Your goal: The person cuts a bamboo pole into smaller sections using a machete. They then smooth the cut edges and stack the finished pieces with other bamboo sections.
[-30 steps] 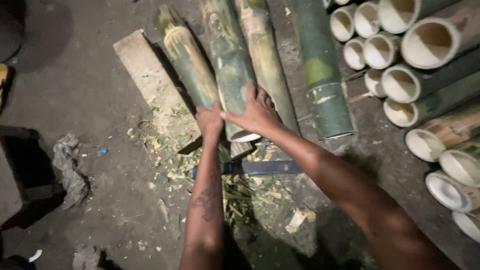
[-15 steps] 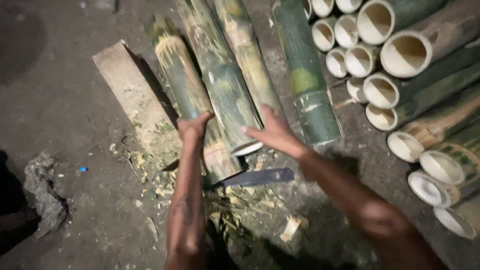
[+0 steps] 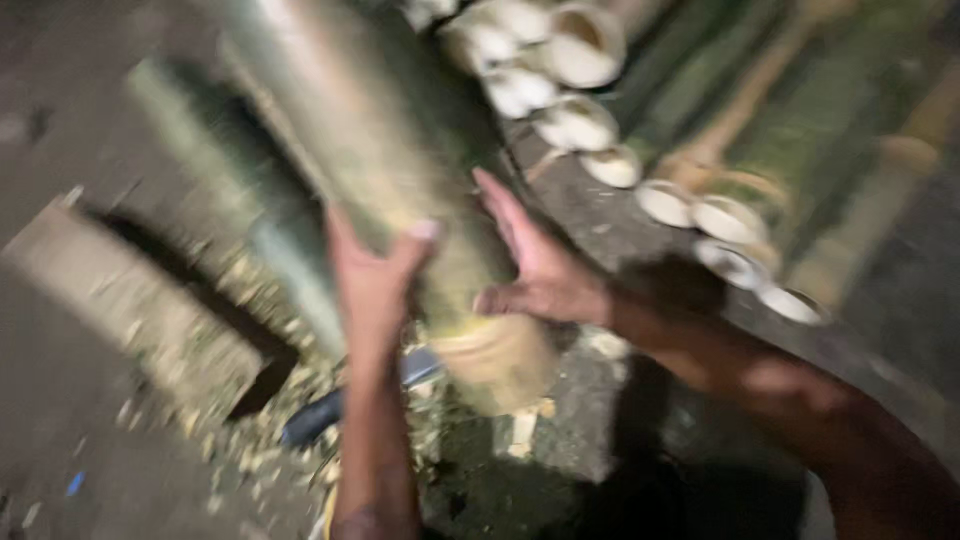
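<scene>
The picture is blurred by motion. A thick green bamboo pole (image 3: 360, 130) is raised off the ground, its cut end (image 3: 495, 365) towards me. My left hand (image 3: 370, 275) grips it from the left and below. My right hand (image 3: 535, 270) presses on its right side, fingers spread. Another green bamboo pole (image 3: 240, 210) lies on the ground to the left. A dark blade (image 3: 330, 405) lies beneath the raised pole among bamboo shavings (image 3: 260, 440).
A flat wooden plank (image 3: 120, 300) lies at the left on the dark ground. A stack of cut bamboo sections (image 3: 580, 125) with pale open ends fills the upper right. More cut ends (image 3: 730, 225) run along the right.
Both hands have lifted the pole's near end off the ground and drawn it towards me. The view has swung right and closer, and it is now heavily blurred.
</scene>
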